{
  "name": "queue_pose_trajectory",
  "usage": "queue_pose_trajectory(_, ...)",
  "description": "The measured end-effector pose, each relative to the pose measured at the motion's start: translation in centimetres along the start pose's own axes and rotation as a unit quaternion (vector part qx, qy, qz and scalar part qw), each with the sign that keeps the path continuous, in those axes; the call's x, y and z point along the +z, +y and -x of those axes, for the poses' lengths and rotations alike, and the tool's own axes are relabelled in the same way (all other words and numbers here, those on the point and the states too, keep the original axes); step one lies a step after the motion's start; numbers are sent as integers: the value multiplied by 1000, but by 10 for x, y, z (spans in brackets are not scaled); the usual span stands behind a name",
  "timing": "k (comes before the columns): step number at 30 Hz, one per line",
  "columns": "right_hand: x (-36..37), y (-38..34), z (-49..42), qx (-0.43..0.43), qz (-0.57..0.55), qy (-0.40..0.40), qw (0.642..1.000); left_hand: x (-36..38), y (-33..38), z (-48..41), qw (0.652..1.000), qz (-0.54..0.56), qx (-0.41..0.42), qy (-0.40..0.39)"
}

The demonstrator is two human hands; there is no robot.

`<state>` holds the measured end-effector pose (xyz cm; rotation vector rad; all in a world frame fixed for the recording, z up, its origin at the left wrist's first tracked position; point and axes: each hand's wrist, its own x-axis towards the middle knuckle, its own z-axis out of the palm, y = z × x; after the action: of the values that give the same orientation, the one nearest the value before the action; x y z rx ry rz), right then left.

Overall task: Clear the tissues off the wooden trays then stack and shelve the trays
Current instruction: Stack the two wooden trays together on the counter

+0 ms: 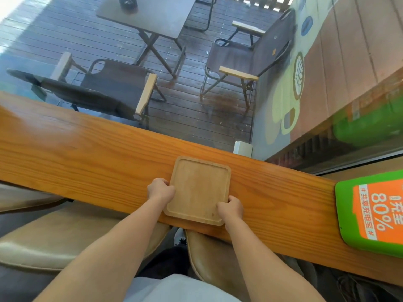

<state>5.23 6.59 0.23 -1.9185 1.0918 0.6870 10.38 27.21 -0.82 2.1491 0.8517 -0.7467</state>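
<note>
A square wooden tray (199, 188) with a raised rim lies on the long wooden counter (87, 153), its near edge at the counter's front edge. It looks like a second tray lies under it, though I cannot tell for sure. My left hand (161, 189) grips the tray's left edge. My right hand (230, 208) grips its near right corner. The tray's surface is bare; no tissue is in view.
A green and orange sign (370, 212) lies on the counter at the right. A small white box (243, 149) stands at the counter's far edge against the window. Tan stools (65, 240) sit below the counter. Outside the glass are dark chairs and a table.
</note>
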Motion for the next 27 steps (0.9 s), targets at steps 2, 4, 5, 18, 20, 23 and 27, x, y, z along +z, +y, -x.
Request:
queue_pose_trajectory(2, 4, -2, 3, 12, -36, 4, 999, 5, 1, -1, 1000, 24, -20, 3)
queue_pose_trajectory(4, 3, -6, 4, 29, -55, -2, 998, 7, 4, 0, 998, 40, -43, 0)
queue_pose_trajectory(5, 1, -8, 4, 42, -57, -9, 997, 8, 7, 1, 998, 42, -54, 1)
queue_pose_trajectory(18, -27, -6, 22, 113, -144, -54, 982, 10, 29, 22, 988, 13, -33, -151)
queue_pose_trajectory(20, -46, -7, 31, 101, -180, -38, 978, 9, 48, 31, 985, 37, -4, -167)
queue_pose_trajectory(23, -87, -4, 43, 76, -247, 7, 966, 19, 93, 55, 979, 36, 62, -188)
queue_pose_trajectory(27, -153, 31, 61, 50, -370, 82, 924, 59, 152, 100, 953, 3, 153, -263)
